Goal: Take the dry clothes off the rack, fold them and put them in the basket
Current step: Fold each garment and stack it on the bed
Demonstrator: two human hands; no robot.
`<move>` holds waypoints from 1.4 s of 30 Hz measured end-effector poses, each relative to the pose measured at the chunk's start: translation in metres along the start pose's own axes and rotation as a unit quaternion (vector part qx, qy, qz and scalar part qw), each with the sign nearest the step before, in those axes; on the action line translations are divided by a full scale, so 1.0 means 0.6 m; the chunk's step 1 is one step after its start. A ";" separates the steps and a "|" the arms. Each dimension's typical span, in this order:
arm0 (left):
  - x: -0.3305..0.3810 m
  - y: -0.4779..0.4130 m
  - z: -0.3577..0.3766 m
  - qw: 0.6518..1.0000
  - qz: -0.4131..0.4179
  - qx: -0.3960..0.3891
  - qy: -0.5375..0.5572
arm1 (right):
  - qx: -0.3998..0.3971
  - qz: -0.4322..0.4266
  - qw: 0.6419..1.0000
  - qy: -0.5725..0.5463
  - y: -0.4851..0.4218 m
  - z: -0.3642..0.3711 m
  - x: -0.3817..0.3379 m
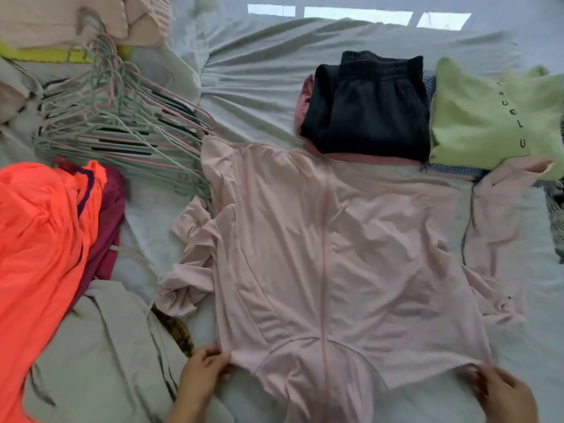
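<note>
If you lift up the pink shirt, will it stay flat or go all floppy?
Probably floppy: the pink shirt wrinkles all over and its sleeve lies bunched in folds. Likely light, since the left hand pinches a corner with just fingertips. It may slide easily, as the cloth looks thin and smooth.

Tangled heap of green and pink hangers — upper left, wrinkled pale bedsheet beneath

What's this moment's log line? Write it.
phase: folding | left hand: holds top | right hand: holds top | top: spread on bed
</note>
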State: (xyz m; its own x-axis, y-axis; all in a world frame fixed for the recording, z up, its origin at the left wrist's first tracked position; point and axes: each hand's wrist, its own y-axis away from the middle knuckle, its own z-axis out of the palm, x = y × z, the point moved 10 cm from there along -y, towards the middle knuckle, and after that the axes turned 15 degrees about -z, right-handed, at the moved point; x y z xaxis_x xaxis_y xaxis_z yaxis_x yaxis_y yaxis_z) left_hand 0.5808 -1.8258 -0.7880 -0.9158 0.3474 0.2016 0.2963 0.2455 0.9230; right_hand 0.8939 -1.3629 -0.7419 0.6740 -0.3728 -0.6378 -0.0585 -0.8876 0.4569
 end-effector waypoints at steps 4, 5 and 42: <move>0.049 -0.011 0.011 0.996 -0.018 -0.024 0.080 | 0.003 -0.313 0.933 0.180 0.052 0.071 -0.148; 0.062 -0.012 0.017 0.995 -0.025 -0.026 0.093 | -0.036 -0.399 0.888 0.226 0.084 0.116 -0.166; 0.423 0.242 0.099 0.901 0.288 -0.323 0.013 | -0.355 -0.055 0.910 -0.208 0.160 0.384 -0.229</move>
State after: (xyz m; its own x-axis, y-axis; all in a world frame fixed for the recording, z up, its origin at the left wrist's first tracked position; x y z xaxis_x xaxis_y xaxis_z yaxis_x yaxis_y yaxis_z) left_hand 0.4075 -1.6483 -0.6223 -0.6685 0.2251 0.7088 0.5136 -0.5496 0.6589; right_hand 0.6256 -1.4590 -0.7534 0.3009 -0.4945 -0.8155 0.5822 -0.5820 0.5677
